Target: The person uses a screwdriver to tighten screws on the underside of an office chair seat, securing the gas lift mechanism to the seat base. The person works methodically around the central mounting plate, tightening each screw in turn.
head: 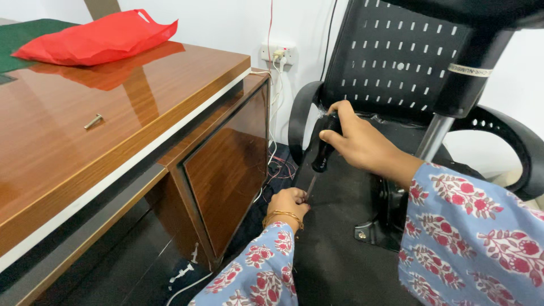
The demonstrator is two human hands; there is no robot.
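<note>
Nearest the camera, two sleeves in blue cloth with red flowers come in from the bottom edge. The left hand (289, 203), with gold bangles (283, 215) at the wrist, is curled tight around the tip of a screwdriver (322, 154), pinching it against the black underside of an overturned office chair (334, 249); what the tip meets is hidden under the fingers. At one o'clock from that hand, the right hand (354, 136) is wrapped firmly round the screwdriver's black handle, the thin shaft slanting down toward seven o'clock between the two hands. The chair's metal mechanism plate (374, 226) sits at four o'clock from the left hand, and its chrome column (433, 136) rises behind the right forearm. Curved black armrests (297, 122) flank the hands, and the perforated backrest (396, 62) stands beyond them. To the left, at nine o'clock, a glossy wooden table (113, 136) crowds close to the chair, a loose bolt (93, 121) lying on top. Farther back on it lies a red bag (96, 39). On the far wall, a socket (277, 54) holds plugs, with cables (275, 113) dropping into the gap.
</note>
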